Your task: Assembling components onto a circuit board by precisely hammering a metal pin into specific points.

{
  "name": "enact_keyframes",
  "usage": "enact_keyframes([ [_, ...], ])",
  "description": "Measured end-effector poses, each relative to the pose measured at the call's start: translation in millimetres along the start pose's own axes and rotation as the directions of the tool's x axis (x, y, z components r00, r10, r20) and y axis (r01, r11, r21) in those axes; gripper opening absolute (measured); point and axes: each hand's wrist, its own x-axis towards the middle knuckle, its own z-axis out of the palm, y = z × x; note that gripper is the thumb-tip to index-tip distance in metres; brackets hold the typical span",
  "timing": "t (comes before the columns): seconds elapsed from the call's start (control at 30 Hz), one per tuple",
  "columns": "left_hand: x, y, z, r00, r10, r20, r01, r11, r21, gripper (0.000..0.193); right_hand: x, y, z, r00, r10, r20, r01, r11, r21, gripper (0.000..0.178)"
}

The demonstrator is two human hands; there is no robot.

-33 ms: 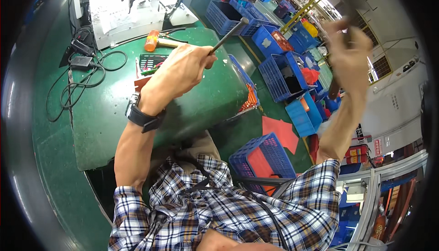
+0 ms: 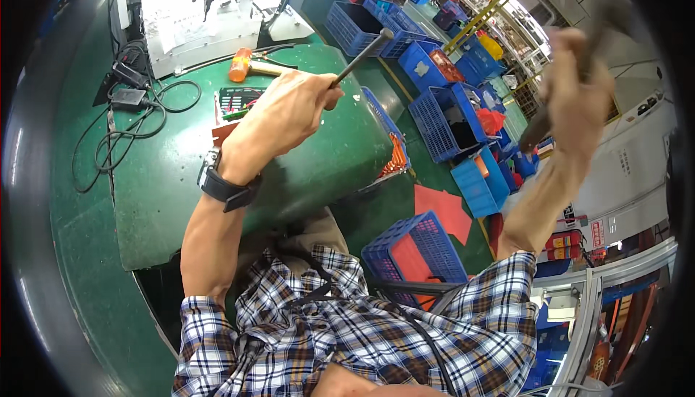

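Observation:
My left hand (image 2: 289, 111), with a dark watch on its wrist, is closed around a dark metal rod (image 2: 368, 48), probably a punch or chisel. It slants up to the right, and its lower end is hidden by the hand. My right hand (image 2: 577, 100) is raised at the far right, wrapped round the wooden handle (image 2: 536, 131) of a hammer (image 2: 612, 7). The hammer's head is blurred at the top. Beside my left forearm lies a black slotted part with green and red pieces (image 2: 241, 99), partly covered by the hand. An orange-headed mallet (image 2: 240, 65) rests just behind it.
A green worktop (image 2: 166, 209) spreads below my left arm. Black cables and an adapter (image 2: 129, 99) lie at its left. Blue crates (image 2: 441, 122) line the floor at right, with another crate (image 2: 438, 252) near my body. Orange-handled items (image 2: 394, 158) sit at the table's right edge.
My right hand and the hammer have shifted a little to the right. My left hand and the rod look unmoved.

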Motion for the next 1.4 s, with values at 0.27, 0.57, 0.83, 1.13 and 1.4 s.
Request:
enact_keyframes([
  [0.27, -7, -18, -4, 1.000, 0.023, -0.021, -0.022, 0.998, 0.063, 0.019, -24, 20, 68, 0.849, -0.147, 0.508, 0.198, 0.979, -0.047, 0.024],
  [0.57, -10, -4, 0, 0.999, -0.032, 0.012, 0.031, 0.999, 0.045, 0.022, -56, -12, 125, 0.891, -0.091, 0.445, -0.183, 0.825, 0.535, 0.035],
  [0.83, -57, 3, -8, 0.919, 0.292, -0.264, -0.028, 0.717, 0.697, 0.022, -79, -10, 132, 0.927, -0.091, 0.362, -0.116, 0.851, 0.512, 0.023],
  [1.13, -80, 12, 2, 0.985, 0.114, -0.131, -0.009, 0.787, 0.616, 0.023, -109, -17, 120, 0.954, -0.110, 0.280, -0.037, 0.880, 0.474, 0.015],
  [1.4, -90, 20, 10, 0.988, 0.077, -0.137, 0.021, 0.800, 0.600, 0.023, -129, -7, 97, 0.937, -0.048, 0.347, -0.105, 0.906, 0.409, 0.020],
])
